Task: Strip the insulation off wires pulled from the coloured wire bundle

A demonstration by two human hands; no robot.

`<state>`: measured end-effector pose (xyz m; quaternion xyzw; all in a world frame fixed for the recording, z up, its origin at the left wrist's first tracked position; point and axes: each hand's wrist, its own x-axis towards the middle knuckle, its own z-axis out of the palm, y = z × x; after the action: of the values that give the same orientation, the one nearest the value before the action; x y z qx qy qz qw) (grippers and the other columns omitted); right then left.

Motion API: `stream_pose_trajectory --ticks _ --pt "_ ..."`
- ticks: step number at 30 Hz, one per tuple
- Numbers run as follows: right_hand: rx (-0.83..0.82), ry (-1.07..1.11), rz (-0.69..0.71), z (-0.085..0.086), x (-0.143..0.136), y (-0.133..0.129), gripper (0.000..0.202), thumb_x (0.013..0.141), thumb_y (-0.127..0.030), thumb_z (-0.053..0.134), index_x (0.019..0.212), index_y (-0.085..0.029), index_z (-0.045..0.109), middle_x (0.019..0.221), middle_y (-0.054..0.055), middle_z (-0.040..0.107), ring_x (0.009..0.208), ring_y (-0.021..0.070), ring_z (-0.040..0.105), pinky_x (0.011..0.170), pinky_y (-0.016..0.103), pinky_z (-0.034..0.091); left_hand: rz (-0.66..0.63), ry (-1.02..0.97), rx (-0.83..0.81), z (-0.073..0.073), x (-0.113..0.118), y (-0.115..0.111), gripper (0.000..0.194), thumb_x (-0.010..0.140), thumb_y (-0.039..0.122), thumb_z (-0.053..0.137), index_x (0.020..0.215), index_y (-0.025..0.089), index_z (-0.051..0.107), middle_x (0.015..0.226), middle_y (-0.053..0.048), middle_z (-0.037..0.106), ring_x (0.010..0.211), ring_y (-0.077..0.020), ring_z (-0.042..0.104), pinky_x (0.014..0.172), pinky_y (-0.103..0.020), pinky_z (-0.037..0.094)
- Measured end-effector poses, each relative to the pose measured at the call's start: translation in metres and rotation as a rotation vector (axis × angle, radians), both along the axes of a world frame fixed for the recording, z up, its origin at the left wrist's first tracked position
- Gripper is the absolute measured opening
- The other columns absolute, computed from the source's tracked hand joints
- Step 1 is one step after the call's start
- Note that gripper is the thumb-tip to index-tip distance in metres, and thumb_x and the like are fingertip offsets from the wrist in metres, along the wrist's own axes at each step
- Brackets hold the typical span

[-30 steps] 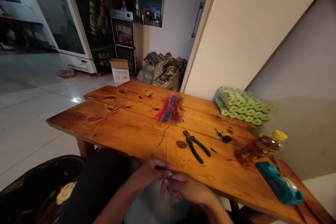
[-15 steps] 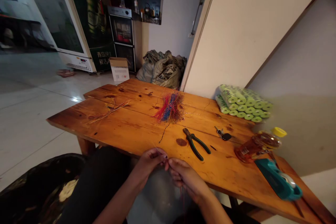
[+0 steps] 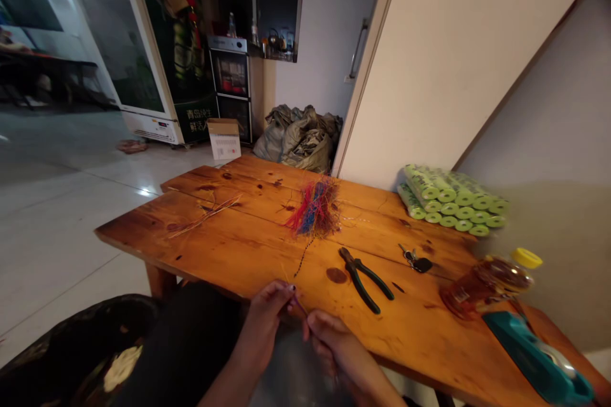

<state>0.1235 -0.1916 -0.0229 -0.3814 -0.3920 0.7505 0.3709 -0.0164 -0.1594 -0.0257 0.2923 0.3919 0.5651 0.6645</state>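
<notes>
My left hand [image 3: 268, 308] is closed in a pinch at the table's near edge. A thin purplish strand [image 3: 300, 306], perhaps wire or thread, runs from its fingertips to my right hand [image 3: 334, 338], whose fingers are curled round the other part. A fine pale end sticks up past the left fingertips. Just beyond lies a dark, beaded-looking strand [image 3: 303, 257], leading to a tangled bundle of red, blue and copper-coloured wires [image 3: 317, 206]. Green-handled pliers [image 3: 366, 281] lie open to the right of the hands.
Loose thin strands [image 3: 210, 213] lie at the table's left. Keys [image 3: 415, 259], a yellow-capped bottle [image 3: 487, 283], a teal tape dispenser [image 3: 529, 356] and green rolls in plastic [image 3: 451, 200] stand or lie on the right. A black-lined bin [image 3: 33, 343] is at lower left.
My hands have drawn apart, and more of the purplish strand shows between them. The view has shifted, so the table and its things sit lower and a little further right.
</notes>
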Motion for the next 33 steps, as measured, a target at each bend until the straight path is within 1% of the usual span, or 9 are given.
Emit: stream_pose_trajectory --ticks 5,8,11,13,18,23,26,29,33 --pt "-0.149 0.174 0.017 -0.006 0.002 0.002 0.033 0.07 -0.046 0.064 0.069 -0.018 0.048 0.038 -0.013 0.025 0.032 0.0018 0.011 0.034 0.018 0.006 -0.079 -0.089 -0.004 -0.001 -0.002 -0.001 0.013 0.067 0.029 0.07 0.069 0.017 0.067 0.072 0.0 0.062 0.069 -0.0106 0.054 0.068 -0.02 0.042" --pt "-0.217 0.262 0.011 -0.006 0.005 0.005 0.033 0.068 -0.044 0.068 0.068 -0.018 0.048 0.037 -0.013 0.026 0.032 0.0014 0.009 0.034 0.017 0.005 -0.169 -0.109 -0.003 -0.001 -0.003 -0.001 0.018 0.065 0.027 0.073 0.079 0.018 0.069 0.081 -0.002 0.065 0.075 -0.0115 0.056 0.073 -0.021 0.042" --pt "-0.277 0.318 0.022 -0.008 0.007 0.007 0.03 0.068 -0.04 0.068 0.069 -0.018 0.049 0.035 -0.013 0.026 0.031 0.0013 0.009 0.034 0.017 0.005 -0.264 -0.1 0.027 -0.001 0.0 0.0 0.021 0.068 0.031 0.071 0.083 0.017 0.07 0.075 -0.003 0.064 0.068 -0.011 0.055 0.068 -0.021 0.041" --pt "-0.305 0.344 0.043 -0.01 0.008 0.008 0.027 0.069 -0.037 0.067 0.07 -0.017 0.049 0.035 -0.013 0.027 0.031 0.0014 0.009 0.034 0.018 0.005 -0.294 -0.092 0.031 -0.001 0.001 -0.001 0.021 0.068 0.033 0.07 0.077 0.015 0.07 0.069 -0.003 0.063 0.064 -0.0109 0.053 0.066 -0.022 0.041" --pt "-0.336 0.38 0.098 -0.015 0.005 0.008 0.022 0.074 -0.034 0.062 0.069 -0.018 0.047 0.036 -0.013 0.027 0.031 0.0021 0.008 0.034 0.017 0.007 -0.252 -0.066 0.041 -0.003 -0.001 -0.001 0.017 0.066 0.029 0.071 0.061 0.014 0.065 0.062 -0.001 0.059 0.06 -0.0095 0.05 0.061 -0.021 0.039" --pt "-0.333 0.409 0.109 -0.021 0.003 0.012 0.022 0.074 -0.033 0.063 0.067 -0.017 0.048 0.036 -0.013 0.028 0.031 0.0016 0.009 0.033 0.017 0.007 -0.245 0.008 0.1 0.003 -0.003 0.001 0.021 0.066 0.031 0.07 0.059 0.014 0.062 0.061 -0.001 0.059 0.06 -0.0108 0.051 0.061 -0.022 0.039" --pt "-0.309 0.441 0.126 -0.029 0.005 0.019 0.026 0.071 -0.034 0.066 0.064 -0.017 0.047 0.035 -0.013 0.027 0.03 0.0012 0.008 0.032 0.016 0.006 -0.25 0.119 0.106 0.006 -0.001 0.006 0.018 0.063 0.032 0.073 0.065 0.015 0.065 0.06 -0.001 0.062 0.06 -0.0126 0.054 0.063 -0.024 0.04" --pt "-0.274 0.438 0.092 -0.037 0.005 0.028 0.029 0.068 -0.036 0.068 0.064 -0.017 0.048 0.035 -0.013 0.026 0.031 0.0012 0.007 0.032 0.016 0.006 -0.261 0.261 0.102 0.002 0.003 0.015 0.02 0.061 0.032 0.074 0.068 0.015 0.069 0.063 -0.003 0.065 0.064 -0.0144 0.057 0.067 -0.025 0.041" --pt "-0.171 0.406 0.069 -0.039 0.001 0.042 0.032 0.066 -0.043 0.069 0.069 -0.018 0.05 0.035 -0.013 0.027 0.029 0.0018 0.008 0.031 0.017 0.004 -0.202 0.318 0.095 -0.007 0.003 0.039 0.021 0.058 0.034 0.074 0.058 0.014 0.068 0.059 -0.003 0.065 0.06 -0.0138 0.056 0.063 -0.024 0.041"
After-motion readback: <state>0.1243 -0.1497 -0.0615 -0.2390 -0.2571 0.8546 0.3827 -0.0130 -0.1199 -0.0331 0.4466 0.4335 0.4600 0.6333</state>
